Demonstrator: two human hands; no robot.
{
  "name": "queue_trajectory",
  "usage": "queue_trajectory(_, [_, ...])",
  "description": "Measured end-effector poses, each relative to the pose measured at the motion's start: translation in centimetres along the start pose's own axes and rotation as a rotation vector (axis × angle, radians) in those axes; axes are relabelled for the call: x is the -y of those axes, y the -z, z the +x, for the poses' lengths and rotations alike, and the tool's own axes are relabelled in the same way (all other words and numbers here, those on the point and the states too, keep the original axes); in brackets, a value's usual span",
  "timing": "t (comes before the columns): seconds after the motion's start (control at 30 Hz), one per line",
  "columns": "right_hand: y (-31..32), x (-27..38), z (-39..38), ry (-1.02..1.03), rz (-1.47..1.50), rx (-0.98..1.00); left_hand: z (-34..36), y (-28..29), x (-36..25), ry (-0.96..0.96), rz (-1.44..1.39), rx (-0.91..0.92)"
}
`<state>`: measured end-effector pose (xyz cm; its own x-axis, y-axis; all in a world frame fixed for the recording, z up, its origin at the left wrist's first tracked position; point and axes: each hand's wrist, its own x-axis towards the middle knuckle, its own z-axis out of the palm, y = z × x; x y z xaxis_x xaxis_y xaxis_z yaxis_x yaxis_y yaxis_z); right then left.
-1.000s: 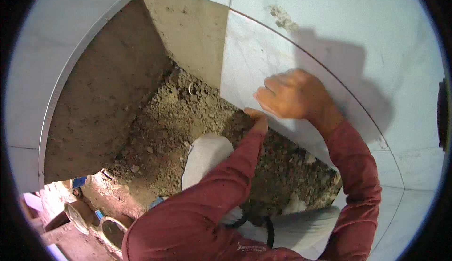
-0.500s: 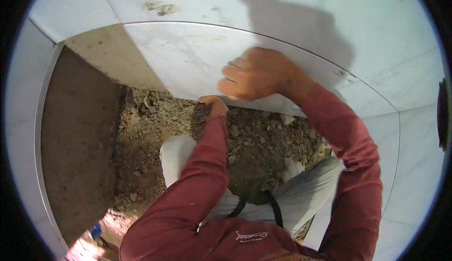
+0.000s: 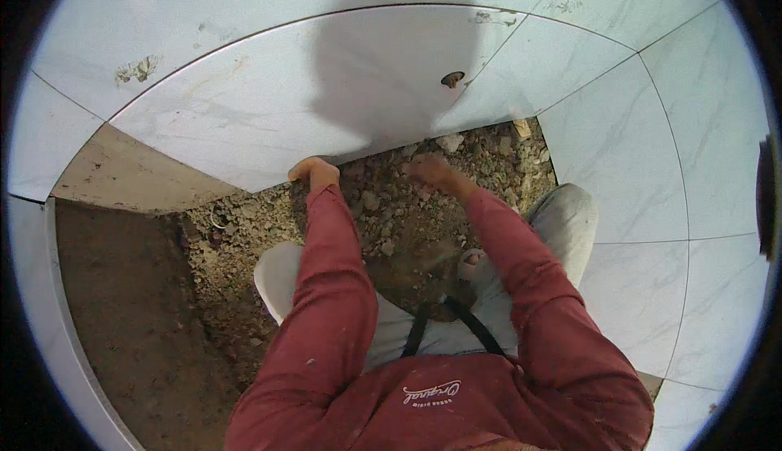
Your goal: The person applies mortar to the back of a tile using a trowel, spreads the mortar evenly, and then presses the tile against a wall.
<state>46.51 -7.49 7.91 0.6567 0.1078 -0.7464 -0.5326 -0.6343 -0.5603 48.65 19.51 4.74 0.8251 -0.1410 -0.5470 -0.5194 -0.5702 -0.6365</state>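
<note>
A large white marbled tile (image 3: 236, 109) lies against the tiled surface ahead of me, its lower edge above loose rubble. At that edge my left hand (image 3: 315, 171) is closed round the rim; some of its fingers are hidden. My right hand (image 3: 433, 171) is just below the same edge, over the rubble (image 3: 375, 223). Shadow and motion blur its fingers, and whether it touches the tile I cannot tell. Toward the tile's right end there is a round hole (image 3: 453, 80) with something brownish inside.
Bare beige backing (image 3: 138, 170) shows left of the tile, above a dark brown earthy strip (image 3: 130, 288). Set white tiles (image 3: 627, 158) line the right side. A pale trim edge (image 3: 61, 288) runs down the left. My knees flank the rubble.
My right hand has come down from the tile's face to below its lower edge. My left hand stays at the edge. The view has turned, bringing the hole into sight.
</note>
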Motion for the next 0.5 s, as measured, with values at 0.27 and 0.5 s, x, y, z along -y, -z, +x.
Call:
queue_trajectory(0.27, [-7.8, 6.5, 4.0, 0.129, 1.021, 0.040, 9.6, -11.2, 5.2, -0.900, 1.407, -0.049])
queue_trajectory(0.5, [-10.2, 3.9, 7.1, 0.204, 1.458, 0.010, 6.8, -8.2, 1.6, -0.905, 2.251, 0.069])
